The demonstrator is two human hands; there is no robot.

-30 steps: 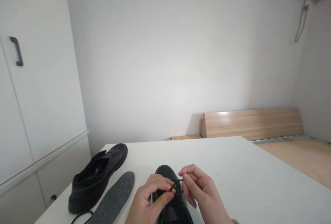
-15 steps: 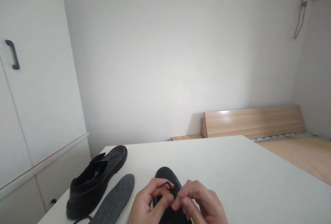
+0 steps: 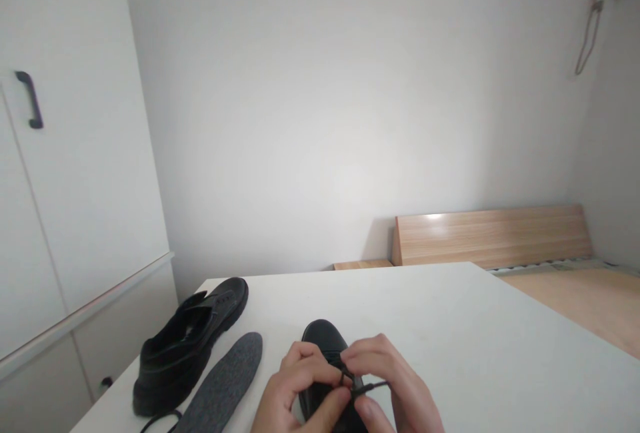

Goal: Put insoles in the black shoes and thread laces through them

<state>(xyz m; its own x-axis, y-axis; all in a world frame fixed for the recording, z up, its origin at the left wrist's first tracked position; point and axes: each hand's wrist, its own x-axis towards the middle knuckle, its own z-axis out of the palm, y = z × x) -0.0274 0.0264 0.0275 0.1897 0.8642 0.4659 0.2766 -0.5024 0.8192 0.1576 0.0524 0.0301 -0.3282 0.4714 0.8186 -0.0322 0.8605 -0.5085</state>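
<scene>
A black shoe (image 3: 323, 339) stands on the white table (image 3: 475, 346) at the bottom centre, toe pointing away from me. Both my hands are over its lacing. My left hand (image 3: 295, 396) pinches the black shoelace (image 3: 356, 386) with thumb and fingers closed. My right hand (image 3: 393, 386) is curled shut on the same lace, and a lace end sticks out to the right between its fingers. The rear of the shoe is hidden under my hands.
A second black shoe (image 3: 187, 343) lies to the left with a loose lace by its heel. A grey insole (image 3: 225, 383) lies between the two shoes. A white cabinet (image 3: 65, 206) stands left of the table. A wooden bed frame (image 3: 493, 236) sits behind.
My hands dropped from a raised pinch to close over the shoe's lacing. The lace end now pokes out to the right of my right hand.
</scene>
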